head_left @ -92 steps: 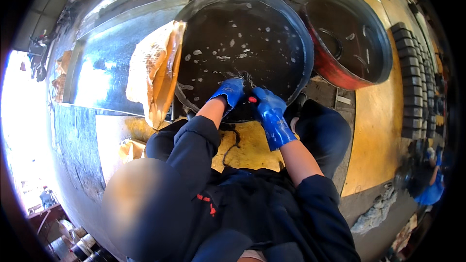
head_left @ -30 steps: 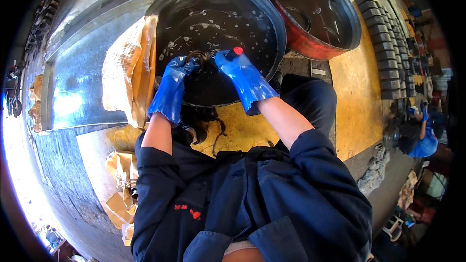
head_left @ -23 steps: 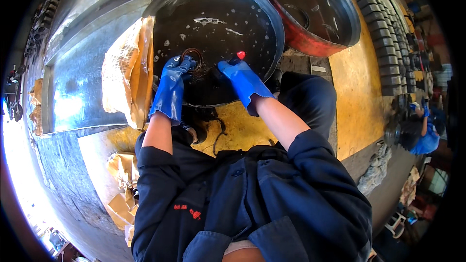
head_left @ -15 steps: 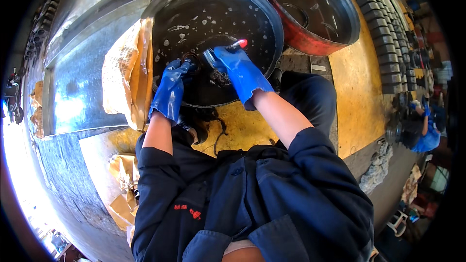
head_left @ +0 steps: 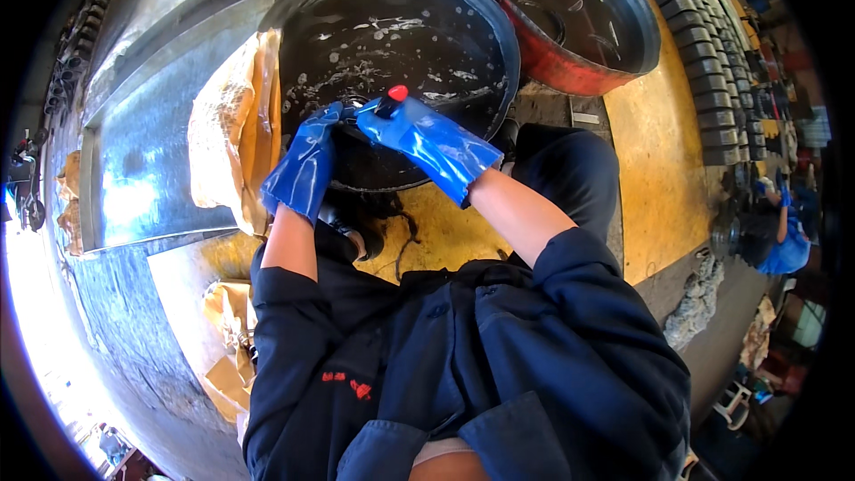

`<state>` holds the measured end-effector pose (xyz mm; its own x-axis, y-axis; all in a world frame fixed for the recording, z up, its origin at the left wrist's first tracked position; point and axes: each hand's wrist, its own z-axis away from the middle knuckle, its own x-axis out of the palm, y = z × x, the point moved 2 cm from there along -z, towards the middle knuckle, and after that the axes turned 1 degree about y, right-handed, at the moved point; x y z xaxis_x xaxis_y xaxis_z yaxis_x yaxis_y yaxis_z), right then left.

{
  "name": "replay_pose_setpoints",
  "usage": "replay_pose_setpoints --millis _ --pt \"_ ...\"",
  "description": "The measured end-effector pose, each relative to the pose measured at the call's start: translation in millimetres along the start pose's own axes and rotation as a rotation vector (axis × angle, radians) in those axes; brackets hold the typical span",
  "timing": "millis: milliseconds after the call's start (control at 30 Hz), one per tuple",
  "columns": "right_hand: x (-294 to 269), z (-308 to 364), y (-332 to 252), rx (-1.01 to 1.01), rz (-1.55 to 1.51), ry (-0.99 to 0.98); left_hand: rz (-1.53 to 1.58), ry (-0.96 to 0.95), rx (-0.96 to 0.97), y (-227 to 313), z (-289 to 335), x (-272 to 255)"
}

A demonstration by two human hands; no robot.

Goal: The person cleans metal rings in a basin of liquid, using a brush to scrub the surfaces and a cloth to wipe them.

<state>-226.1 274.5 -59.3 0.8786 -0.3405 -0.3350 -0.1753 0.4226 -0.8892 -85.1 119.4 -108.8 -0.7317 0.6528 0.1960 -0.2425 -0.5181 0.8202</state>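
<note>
Both my hands wear long blue rubber gloves and meet over a wide round tub [head_left: 509,53] of dark liquid with foam flecks. My right hand [head_left: 427,142] is closed round a hand brush [head_left: 398,93]; its red handle end sticks up past the glove, and its head is mostly hidden. Close against it, my left hand [head_left: 301,165] has its fingers closed on a dark ring-shaped part, now almost wholly covered by the gloves. The two gloves touch or nearly touch near the tub's near left side.
Beyond at the right stands a red tub [head_left: 570,71] with liquid and a dark ring. Brown paper sacking [head_left: 233,125] hangs at the left beside a metal tray [head_left: 134,169]. Stacked dark blocks [head_left: 712,89] line the right. Another person [head_left: 784,249] works at far right.
My right hand has swung left with the brush, up to my left hand. The ring, plainly seen before, is now covered. White streaks and ripples have spread over the liquid.
</note>
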Motion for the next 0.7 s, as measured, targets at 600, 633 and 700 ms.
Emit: replay_pose_setpoints --millis 600,633,700 --pt "-0.6 29.2 1.1 -0.091 0.377 0.219 0.128 -0.029 0.048 -3.7 -1.2 -1.7" --pt "-2.8 23.9 4.3 -0.083 0.379 0.269 0.126 -0.011 0.032 -2.6 1.6 -0.2" --pt "-2.2 1.6 39.2 -0.117 0.138 0.394 0.098 -0.022 -0.016 -4.5 -5.3 -2.0"
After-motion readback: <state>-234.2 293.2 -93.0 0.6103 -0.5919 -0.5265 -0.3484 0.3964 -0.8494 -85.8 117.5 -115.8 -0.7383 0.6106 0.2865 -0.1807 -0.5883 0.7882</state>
